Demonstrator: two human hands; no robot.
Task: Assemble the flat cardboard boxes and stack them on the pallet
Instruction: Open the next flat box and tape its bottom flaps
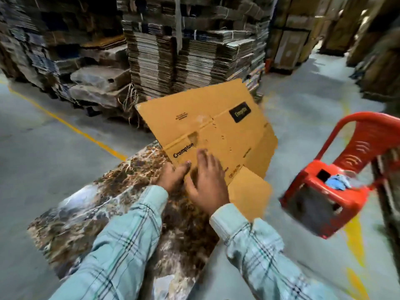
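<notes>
A flat brown cardboard box (216, 128) printed "Crompton" is held tilted in front of me, above a marble-patterned slab (91, 213). My left hand (173, 176) grips its near lower edge, thumb on top. My right hand (207, 182) lies on the box face beside the left, fingers spread and fairly straight, blurred by motion. A loose flap (249, 193) hangs at the box's lower right corner.
Tall stacks of bundled flat cardboard (190, 50) stand behind the box. A red plastic chair (337, 182) with a blue cloth (337, 181) on its seat is at the right. Yellow lines (65, 124) mark the grey concrete floor.
</notes>
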